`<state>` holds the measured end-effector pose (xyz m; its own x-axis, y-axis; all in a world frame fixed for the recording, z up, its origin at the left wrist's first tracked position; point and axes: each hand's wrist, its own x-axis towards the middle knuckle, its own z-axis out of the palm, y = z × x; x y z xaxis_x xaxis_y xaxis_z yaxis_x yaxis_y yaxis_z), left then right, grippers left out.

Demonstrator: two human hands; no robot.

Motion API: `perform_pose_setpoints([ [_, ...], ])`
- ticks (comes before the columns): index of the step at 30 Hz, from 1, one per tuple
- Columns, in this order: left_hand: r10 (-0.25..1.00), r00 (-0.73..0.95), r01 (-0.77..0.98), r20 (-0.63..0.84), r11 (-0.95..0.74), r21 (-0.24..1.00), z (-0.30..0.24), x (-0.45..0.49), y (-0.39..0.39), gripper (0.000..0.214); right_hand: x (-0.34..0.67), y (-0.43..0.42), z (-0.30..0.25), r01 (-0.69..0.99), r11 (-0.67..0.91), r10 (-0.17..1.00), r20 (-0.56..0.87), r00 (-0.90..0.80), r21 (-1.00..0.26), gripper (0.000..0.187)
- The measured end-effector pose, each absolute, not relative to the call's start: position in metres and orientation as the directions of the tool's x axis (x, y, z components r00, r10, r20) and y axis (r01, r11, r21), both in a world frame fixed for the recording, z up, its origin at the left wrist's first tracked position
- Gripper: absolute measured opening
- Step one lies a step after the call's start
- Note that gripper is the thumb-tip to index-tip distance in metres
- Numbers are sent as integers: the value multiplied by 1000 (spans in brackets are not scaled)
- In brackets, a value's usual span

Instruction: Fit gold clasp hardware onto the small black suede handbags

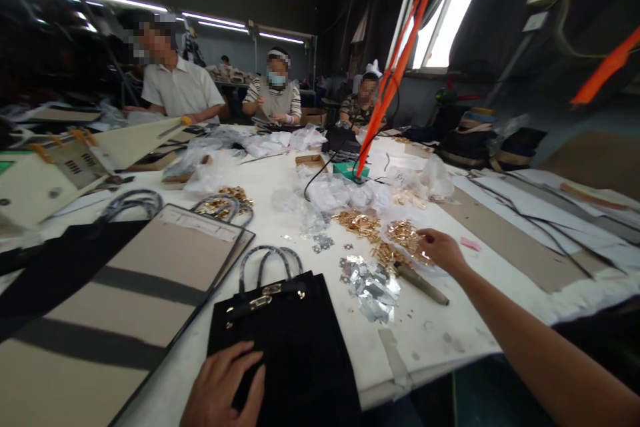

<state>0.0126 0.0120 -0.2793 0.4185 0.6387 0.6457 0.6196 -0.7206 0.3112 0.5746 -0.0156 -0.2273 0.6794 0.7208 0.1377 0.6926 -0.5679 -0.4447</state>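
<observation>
A black handbag panel [293,340] with a gold clasp [265,295] and two dark looped handles [270,263] lies at the table's near edge. My left hand [227,383] rests on its lower left part, fingers outstretched and a little apart. Over on the right, my right hand [443,248] is at the edge of a plastic bag holding small gold metal fittings [404,232]. Its thumb and fingers are drawn together there; whatever is between them is too small to make out. Close by are a dark rod-like tool handle [424,283] and a heap of flat silver metal plates [373,287].
Stacked bag panels [125,280] cover the table's left side, near a cream machine [70,167]. Orange straps [385,107] hang over a green box [350,170] and plastic bags [340,193]. Long grey-brown boards [505,240] lie right. Several people sit across the table.
</observation>
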Motion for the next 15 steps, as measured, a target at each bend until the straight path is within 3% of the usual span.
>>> perform_pose_setpoints([
  [2,691,382,636,613,-678,368,-270,16,3,14,568,-18,-216,671,-537,708,158,688,-511,50],
  [4,734,351,642,582,-640,421,-265,18,-1,13,548,-20,-201,615,-427,733,144,665,-663,55],
  [6,772,320,637,549,-604,479,-261,18,-3,14,507,-23,-189,443,-236,811,76,580,-865,55],
  [8,808,283,617,517,-566,547,-255,19,-5,15,446,-27,-182,186,-118,914,-33,405,-976,54],
  [12,886,252,484,390,-464,742,-232,26,-18,26,309,-34,-190,-293,-138,987,-154,34,-946,34],
  [15,930,259,306,262,-336,891,-214,36,-30,35,239,-40,-200,-504,-204,979,-172,-110,-839,26],
])
